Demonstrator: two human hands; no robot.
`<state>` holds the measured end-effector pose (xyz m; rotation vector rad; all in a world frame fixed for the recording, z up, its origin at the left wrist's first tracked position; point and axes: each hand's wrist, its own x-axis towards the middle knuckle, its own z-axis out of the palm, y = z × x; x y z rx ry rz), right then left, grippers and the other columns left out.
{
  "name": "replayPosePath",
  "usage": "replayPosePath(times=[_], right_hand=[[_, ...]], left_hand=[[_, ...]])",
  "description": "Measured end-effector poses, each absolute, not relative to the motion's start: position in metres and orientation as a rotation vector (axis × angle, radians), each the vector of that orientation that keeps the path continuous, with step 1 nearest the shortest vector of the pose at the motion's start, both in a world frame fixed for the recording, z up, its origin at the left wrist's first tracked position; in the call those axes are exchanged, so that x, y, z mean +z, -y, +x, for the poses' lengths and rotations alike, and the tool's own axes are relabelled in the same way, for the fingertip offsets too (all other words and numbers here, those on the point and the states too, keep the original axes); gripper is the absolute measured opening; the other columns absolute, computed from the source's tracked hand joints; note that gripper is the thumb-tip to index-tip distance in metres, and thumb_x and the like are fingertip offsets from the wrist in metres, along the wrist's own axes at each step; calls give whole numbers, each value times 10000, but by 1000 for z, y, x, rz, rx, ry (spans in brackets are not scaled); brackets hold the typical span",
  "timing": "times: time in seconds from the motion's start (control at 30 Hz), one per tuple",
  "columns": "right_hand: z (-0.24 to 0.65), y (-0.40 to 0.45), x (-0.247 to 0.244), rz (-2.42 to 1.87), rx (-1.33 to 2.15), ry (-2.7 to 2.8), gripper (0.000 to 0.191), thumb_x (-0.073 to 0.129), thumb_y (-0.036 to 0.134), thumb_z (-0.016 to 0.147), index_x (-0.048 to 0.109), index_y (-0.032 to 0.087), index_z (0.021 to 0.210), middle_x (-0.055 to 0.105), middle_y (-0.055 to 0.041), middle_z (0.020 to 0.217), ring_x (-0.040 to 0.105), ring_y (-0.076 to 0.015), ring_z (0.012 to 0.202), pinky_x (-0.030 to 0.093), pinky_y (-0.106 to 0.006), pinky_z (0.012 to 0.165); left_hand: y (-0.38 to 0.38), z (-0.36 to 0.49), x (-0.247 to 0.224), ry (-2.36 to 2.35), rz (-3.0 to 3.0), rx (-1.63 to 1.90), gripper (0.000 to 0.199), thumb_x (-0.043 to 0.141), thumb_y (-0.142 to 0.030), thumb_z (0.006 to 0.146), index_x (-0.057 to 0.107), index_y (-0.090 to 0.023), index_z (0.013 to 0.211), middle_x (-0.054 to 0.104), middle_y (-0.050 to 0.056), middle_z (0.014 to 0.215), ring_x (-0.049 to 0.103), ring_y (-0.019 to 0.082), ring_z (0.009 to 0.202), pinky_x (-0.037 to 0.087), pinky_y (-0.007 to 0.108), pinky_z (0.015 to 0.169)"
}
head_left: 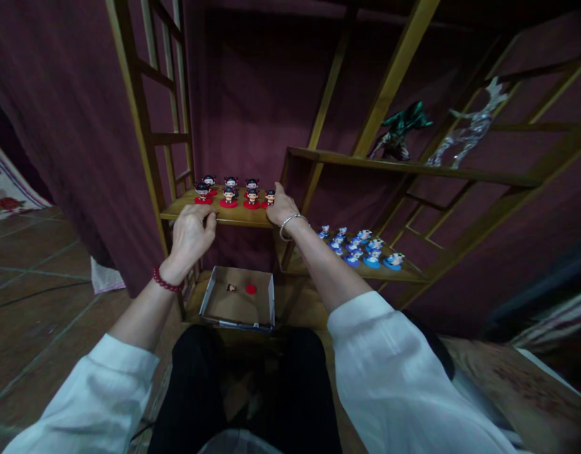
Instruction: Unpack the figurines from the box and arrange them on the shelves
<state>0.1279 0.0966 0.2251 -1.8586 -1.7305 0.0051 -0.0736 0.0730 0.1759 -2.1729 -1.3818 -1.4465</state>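
Small figurines [228,197] with dark hair buns and round red bases stand in two rows on a wooden shelf [245,218]. At the right end of the front row, my right hand [284,207], with a silver bangle at the wrist, has thumb and fingers closed about one figurine [270,198]. My left hand [192,232], wearing a dark red beaded bracelet, rests at the shelf's front edge near the left-end figurine [202,192]. Its thumb is apart from the other fingers, which are partly hidden, and no object shows in it.
Below is a shallow cardboard box [240,310] holding a red disc [251,289] and a small dark-haired piece [231,287]. Several blue and white figurines [354,246] fill a lower right shelf. A green sculpture [401,131] and a clear deer figure [472,129] stand above.
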Motion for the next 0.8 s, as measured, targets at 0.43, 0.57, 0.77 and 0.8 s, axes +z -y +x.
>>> replayPosePath(times=[0.43, 0.57, 0.77, 0.8], right_hand=[[131, -94, 218, -1722, -54, 1728, 734, 503, 140, 742, 149, 80, 1382, 540, -154, 1180, 501, -270, 1089, 361, -410, 957], [131, -91, 216, -1609, -165, 1748, 648, 431, 124, 772, 180, 54, 1366, 467, -172, 1255, 438, -262, 1154, 321, -436, 995], [134, -96, 209, -1422, -336, 1739, 574, 408, 110, 776, 265, 86, 1332, 414, -156, 1302, 350, -255, 1225, 237, -485, 1041], [136, -99, 208, -1384, -356, 1739, 568, 412, 109, 773, 280, 97, 1325, 414, -152, 1303, 344, -254, 1229, 228, -489, 1046]], left_hand=[[-76, -79, 186, 1518, -2038, -1606, 310, 399, -220, 788, 584, -125, 1017, 596, 85, 1019, 541, 199, 958, 400, 334, 882], [-90, -85, 196, 1581, -1982, -1592, 370, 449, -211, 749, 542, -106, 1092, 574, 109, 1055, 531, 219, 989, 388, 356, 908], [-106, -87, 206, 1728, -2052, -1448, 422, 465, -223, 742, 502, -93, 1142, 585, 129, 1085, 538, 251, 1020, 392, 379, 908], [-108, -87, 208, 1771, -2067, -1404, 431, 470, -226, 742, 494, -103, 1154, 588, 127, 1098, 537, 255, 1034, 393, 372, 910]])
